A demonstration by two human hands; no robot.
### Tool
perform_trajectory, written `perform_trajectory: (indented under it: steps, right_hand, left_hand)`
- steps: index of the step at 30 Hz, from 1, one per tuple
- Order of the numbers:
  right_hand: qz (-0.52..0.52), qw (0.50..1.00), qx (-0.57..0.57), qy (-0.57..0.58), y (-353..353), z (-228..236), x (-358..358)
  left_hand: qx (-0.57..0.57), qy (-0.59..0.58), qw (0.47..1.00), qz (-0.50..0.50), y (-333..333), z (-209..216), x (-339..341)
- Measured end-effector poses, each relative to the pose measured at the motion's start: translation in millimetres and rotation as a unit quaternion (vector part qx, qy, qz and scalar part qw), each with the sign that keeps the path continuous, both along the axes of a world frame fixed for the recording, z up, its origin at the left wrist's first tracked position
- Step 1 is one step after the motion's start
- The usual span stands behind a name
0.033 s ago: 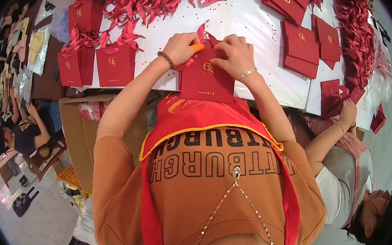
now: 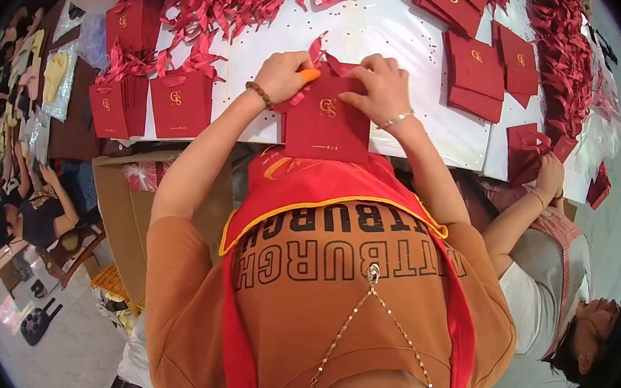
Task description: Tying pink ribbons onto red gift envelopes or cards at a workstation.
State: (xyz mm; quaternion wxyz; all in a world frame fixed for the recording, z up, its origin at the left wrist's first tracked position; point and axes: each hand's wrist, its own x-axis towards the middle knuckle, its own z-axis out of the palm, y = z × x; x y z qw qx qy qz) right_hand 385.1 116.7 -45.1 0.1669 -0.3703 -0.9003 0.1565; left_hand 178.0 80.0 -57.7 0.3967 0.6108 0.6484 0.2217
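A small red paper gift bag with a gold emblem lies at the table's near edge, its lower end over my red apron. My left hand, with an orange cover on one finger, is closed on the red ribbon at the bag's upper left. My right hand grips the bag's upper right part between thumb and curled fingers. The edges of more red bags show beneath this one at its left. My fingers hide part of the ribbon and the bag's top.
Upright red bags with ribbon handles stand at left, below a heap of red ribbons. Flat bag stacks lie at right beside a long ribbon pile. A co-worker's hand handles a bag there. A cardboard box stands below the table.
My right hand has shifted slightly to the right, and the bag's top edge shows a little more between my hands. My left hand stays nearly in place.
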Motion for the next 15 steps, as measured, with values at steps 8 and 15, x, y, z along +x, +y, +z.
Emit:
perform_trajectory:
  steps: [8,15]
  right_hand:
    - [-0.089,0.91,-0.394,0.096,-2,-17,19]
    - [-0.106,0.886,-0.433,0.126,0,-18,13]
  left_hand:
    - [0.1,-0.045,0.992,0.068,-6,21,18]
    - [0.105,-0.016,0.994,0.001,-20,11,43]
